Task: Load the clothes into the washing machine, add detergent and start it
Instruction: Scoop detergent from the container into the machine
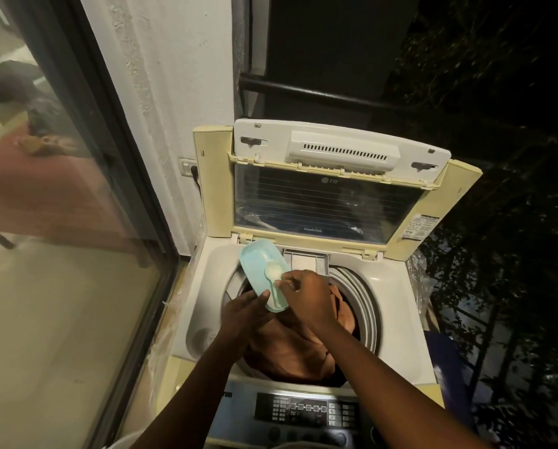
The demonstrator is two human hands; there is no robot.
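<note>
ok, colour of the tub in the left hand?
The tub is plain pale turquoise, no pattern; it shows best in the head view.

Glass door (60,222), wall socket (188,166), railing (303,92).

Pale blue detergent tub (255,264), white spoon (272,274). Rust-brown clothes (290,348). Cream-yellow washer (211,189), white top deck (206,286), dark control panel (306,411).

Upside down on the washing machine's (206,286) glass lid (303,205): LG logo (329,180). Small word (313,229) beneath, unreadable. Sticker (417,226) on lid frame, print too fine. Control panel (306,413): letters ending "rum" at left.
</note>
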